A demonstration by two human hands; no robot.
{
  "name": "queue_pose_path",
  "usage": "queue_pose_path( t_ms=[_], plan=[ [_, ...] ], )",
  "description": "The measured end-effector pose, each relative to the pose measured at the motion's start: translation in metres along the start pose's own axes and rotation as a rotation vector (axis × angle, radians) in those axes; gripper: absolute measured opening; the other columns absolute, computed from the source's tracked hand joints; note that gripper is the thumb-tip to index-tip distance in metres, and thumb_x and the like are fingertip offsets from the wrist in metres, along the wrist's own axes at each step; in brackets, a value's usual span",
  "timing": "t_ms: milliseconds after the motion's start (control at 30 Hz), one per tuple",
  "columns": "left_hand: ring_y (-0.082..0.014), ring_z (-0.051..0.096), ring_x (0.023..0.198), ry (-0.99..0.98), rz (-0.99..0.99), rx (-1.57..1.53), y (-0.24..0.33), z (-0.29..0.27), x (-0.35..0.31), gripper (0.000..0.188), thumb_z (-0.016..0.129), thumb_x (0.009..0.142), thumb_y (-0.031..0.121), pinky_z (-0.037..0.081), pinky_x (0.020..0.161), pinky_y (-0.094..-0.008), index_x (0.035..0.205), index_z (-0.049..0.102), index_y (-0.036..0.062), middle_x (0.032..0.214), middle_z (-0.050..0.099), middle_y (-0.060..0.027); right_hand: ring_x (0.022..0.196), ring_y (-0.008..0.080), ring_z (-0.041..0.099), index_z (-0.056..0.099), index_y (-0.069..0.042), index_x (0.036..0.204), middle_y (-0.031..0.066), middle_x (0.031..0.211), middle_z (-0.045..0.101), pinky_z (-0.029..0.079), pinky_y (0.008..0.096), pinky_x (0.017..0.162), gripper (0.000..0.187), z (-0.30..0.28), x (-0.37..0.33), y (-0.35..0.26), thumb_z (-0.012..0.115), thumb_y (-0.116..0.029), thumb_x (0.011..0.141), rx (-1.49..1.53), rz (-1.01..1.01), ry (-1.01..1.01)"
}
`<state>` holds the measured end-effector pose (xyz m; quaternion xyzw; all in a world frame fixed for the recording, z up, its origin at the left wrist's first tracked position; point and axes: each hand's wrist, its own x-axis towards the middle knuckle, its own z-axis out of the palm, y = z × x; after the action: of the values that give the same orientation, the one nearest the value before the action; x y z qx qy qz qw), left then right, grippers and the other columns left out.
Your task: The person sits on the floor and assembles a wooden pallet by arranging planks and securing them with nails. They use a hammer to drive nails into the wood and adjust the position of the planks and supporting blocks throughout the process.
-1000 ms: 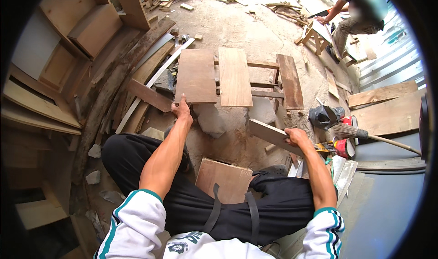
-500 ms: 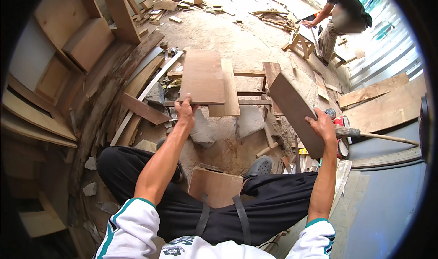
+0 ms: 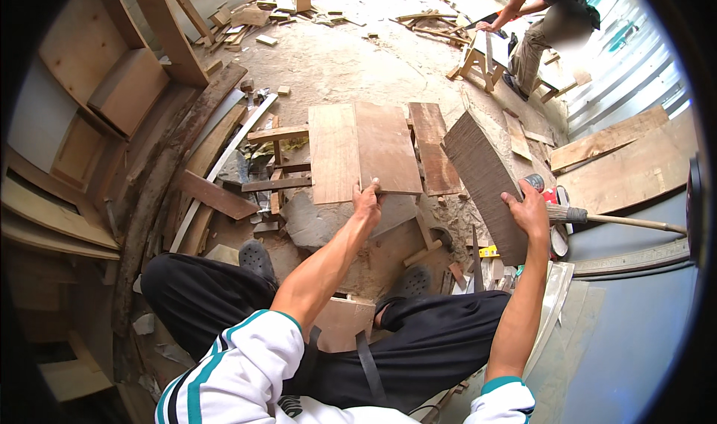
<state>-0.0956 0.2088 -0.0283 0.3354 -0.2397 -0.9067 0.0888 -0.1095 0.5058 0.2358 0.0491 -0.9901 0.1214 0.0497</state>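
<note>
My left hand (image 3: 367, 200) pinches the near edge of a reddish-brown wooden board (image 3: 388, 148), thumb on top. That board lies beside a paler board (image 3: 334, 151), touching or slightly overlapping it, on a low wooden frame (image 3: 280, 184). At the right, my right hand (image 3: 526, 209) grips the long edge of a dark brown board (image 3: 484, 181), held tilted with its streaked face up. A rough brown plank (image 3: 435, 148) lies on the frame's right side. Another wooden piece (image 3: 345, 323) sits between my legs.
A hammer (image 3: 426, 251) lies on the ground past my right foot. Long timber strips (image 3: 224, 163) and cabinet-like panels (image 3: 134, 88) line the left. On the right are a stick-handled tool (image 3: 590, 216) and leaning boards (image 3: 624, 163). Another person (image 3: 538, 36) works at a small stand.
My left hand has carried the reddish-brown board right, from the pale board's left side to its right side. The dark board in my right hand has turned slightly, and the view has shifted.
</note>
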Motion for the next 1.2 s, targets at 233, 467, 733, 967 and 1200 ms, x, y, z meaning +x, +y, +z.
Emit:
queue_pose_path(
  t_ms=[233,467,733,967,1200],
  plan=[
    [-0.0241,0.060,0.104,0.054,-0.141,0.070,-0.022,-0.003,0.010,0.045,0.064,0.095,0.017,0.053,0.091,-0.0448,0.135,0.042,0.0146,0.118,0.059,-0.0061,0.103,0.0440,0.062,0.063,-0.001,0.116,0.0266,0.107,0.066,0.049,0.0457,0.086,0.047,-0.010,0.000,-0.007,0.073,-0.033,0.083,0.094,-0.002,-0.009],
    [-0.0328,0.061,0.108,0.035,-0.496,0.401,0.015,-0.010,0.024,0.057,0.055,0.098,0.046,0.052,0.093,-0.0501,0.137,0.044,0.0069,0.122,0.060,-0.0167,0.104,0.0441,0.062,0.064,-0.001,0.114,0.0265,0.107,0.066,0.049,0.0458,0.086,0.046,-0.009,0.005,-0.015,0.073,-0.033,0.083,0.089,-0.039,-0.055],
    [-0.0337,0.065,0.103,0.291,-0.344,0.268,0.039,-0.077,-0.004,0.058,0.061,0.095,0.043,0.057,0.082,-0.0479,0.138,0.041,0.0091,0.121,0.062,-0.0175,0.103,0.0458,0.061,0.064,0.000,0.111,0.0284,0.107,0.066,0.049,0.0461,0.086,0.045,-0.003,0.007,-0.010,0.073,-0.033,0.083,0.078,-0.050,-0.010],
    [-0.0272,0.067,0.101,0.250,0.105,-0.016,0.066,-0.121,0.011,0.028,0.062,0.096,0.011,0.062,0.085,-0.0424,0.122,0.052,0.0056,0.115,0.064,-0.0109,0.102,0.0471,0.060,0.064,0.001,0.109,0.0292,0.103,0.065,0.048,0.0480,0.085,0.045,-0.002,0.009,-0.029,0.073,-0.034,0.083,0.092,-0.081,-0.058],
    [-0.0296,0.064,0.107,0.308,0.038,0.080,0.069,-0.111,0.003,0.036,0.061,0.097,0.012,0.059,0.090,-0.0443,0.129,0.045,0.0066,0.125,0.057,-0.0117,0.099,0.0475,0.062,0.062,0.001,0.106,0.0292,0.101,0.066,0.049,0.0493,0.082,0.044,0.012,0.014,-0.037,0.072,-0.035,0.083,0.058,-0.086,-0.013]
  ],
)
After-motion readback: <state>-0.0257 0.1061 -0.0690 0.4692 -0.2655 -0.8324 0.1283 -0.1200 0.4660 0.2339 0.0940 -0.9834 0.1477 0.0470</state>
